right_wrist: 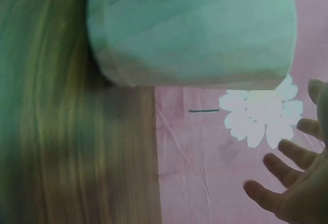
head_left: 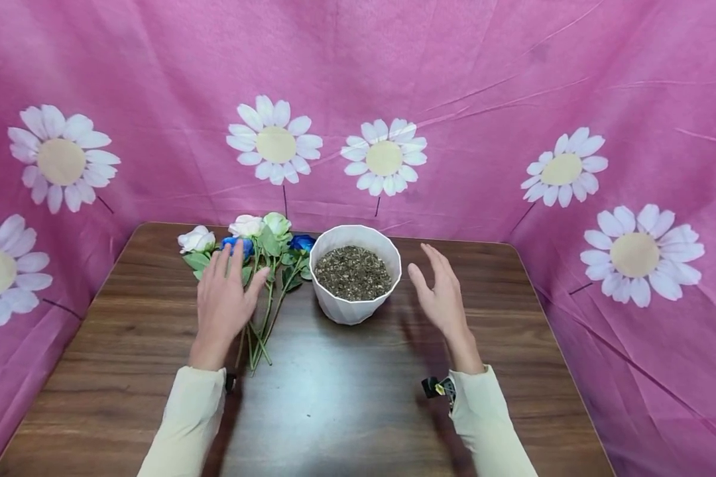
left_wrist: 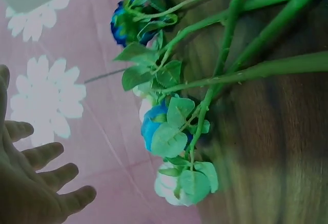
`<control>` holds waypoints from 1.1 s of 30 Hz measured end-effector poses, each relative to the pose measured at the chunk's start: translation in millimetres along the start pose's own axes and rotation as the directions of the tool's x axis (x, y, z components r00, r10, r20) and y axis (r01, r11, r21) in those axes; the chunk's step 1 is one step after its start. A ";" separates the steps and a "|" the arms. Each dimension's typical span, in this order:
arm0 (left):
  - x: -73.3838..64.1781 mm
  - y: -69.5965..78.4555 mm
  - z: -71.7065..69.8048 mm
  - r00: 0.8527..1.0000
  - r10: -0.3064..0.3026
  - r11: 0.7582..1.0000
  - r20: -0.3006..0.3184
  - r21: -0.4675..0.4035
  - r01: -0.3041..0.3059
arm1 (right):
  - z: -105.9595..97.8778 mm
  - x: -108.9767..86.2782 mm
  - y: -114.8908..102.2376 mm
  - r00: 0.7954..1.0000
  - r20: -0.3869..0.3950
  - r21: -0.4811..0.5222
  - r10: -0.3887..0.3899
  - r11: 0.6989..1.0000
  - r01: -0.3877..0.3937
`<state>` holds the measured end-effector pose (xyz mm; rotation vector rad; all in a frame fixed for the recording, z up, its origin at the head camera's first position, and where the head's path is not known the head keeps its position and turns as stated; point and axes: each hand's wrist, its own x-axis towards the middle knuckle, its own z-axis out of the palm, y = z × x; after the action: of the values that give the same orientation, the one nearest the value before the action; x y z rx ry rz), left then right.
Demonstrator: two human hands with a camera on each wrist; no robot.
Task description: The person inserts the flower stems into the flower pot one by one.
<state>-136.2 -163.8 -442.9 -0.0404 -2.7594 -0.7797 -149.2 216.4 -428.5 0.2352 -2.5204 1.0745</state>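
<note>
Five rose-like flowers (head_left: 270, 242), two blue, one white, one pale pink and one pale green, lie loosely bunched on the surface (head_left: 334, 430), their leafy heads by the far edge towards the far left corner and their bare green stems crossing as they run towards the near edge. A white, faceted pot (head_left: 347, 310) stands upright just right of them near the middle of the far edge, holding dark, light-flecked soil (head_left: 353, 273) below its rim.
</note>
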 end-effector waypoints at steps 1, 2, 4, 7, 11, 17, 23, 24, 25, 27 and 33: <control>-0.1 -2.0 -1.9 1.000 -0.018 0.999 -0.012 -0.041 0.017 | -0.3 1.1 -1.6 1.000 0.002 0.047 0.023 0.999 -0.023; -0.1 -3.7 -4.0 0.999 -0.036 0.996 -0.023 -0.081 0.035 | -0.7 1.8 -3.2 0.999 0.005 0.096 0.048 0.994 -0.048; -0.2 -7.3 -8.0 0.996 -0.077 0.984 -0.044 -0.165 0.068 | -1.6 3.0 -6.4 0.995 0.017 0.191 0.093 0.977 -0.095; -0.9 -11.6 -13.7 0.986 -0.158 0.944 -0.045 -0.299 0.137 | -2.8 4.5 -9.7 0.989 0.044 0.318 0.138 0.937 -0.145; -0.7 -16.5 -17.4 0.966 -0.258 0.864 -0.026 -0.453 0.219 | -3.0 6.0 -9.2 0.988 0.068 0.436 0.141 0.886 -0.156; 1.2 -28.3 -7.6 0.889 -0.458 0.652 0.001 -0.680 0.336 | 1.4 7.1 -7.2 0.988 0.054 0.521 0.142 0.840 -0.149; -4.3 -45.9 8.7 0.701 -0.685 0.172 0.199 -0.891 0.421 | 14.0 9.0 -3.9 0.992 0.026 0.582 0.124 0.805 -0.116; -5.9 -49.0 10.5 0.676 -0.698 0.110 0.236 -0.898 0.427 | 15.7 8.4 -3.1 0.993 0.014 0.591 0.116 0.800 -0.102; -7.7 -51.8 11.7 0.663 -0.700 0.074 0.264 -0.897 0.436 | 16.9 7.7 -2.3 0.994 -0.003 0.601 0.110 0.795 -0.086; -9.9 -56.5 14.6 0.642 -0.700 0.011 0.314 -0.893 0.449 | 16.0 6.2 -5.6 0.995 -0.041 0.616 0.095 0.786 -0.050; -13.6 -66.5 18.9 0.628 -0.649 -0.155 0.430 -0.882 0.445 | 20.8 5.4 0.0 0.995 -0.060 0.648 0.079 0.761 -0.021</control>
<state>-134.5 -210.2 -495.9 1.0114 -1.3458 -2.5520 -160.1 201.4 -439.5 0.2987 -1.9910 1.9141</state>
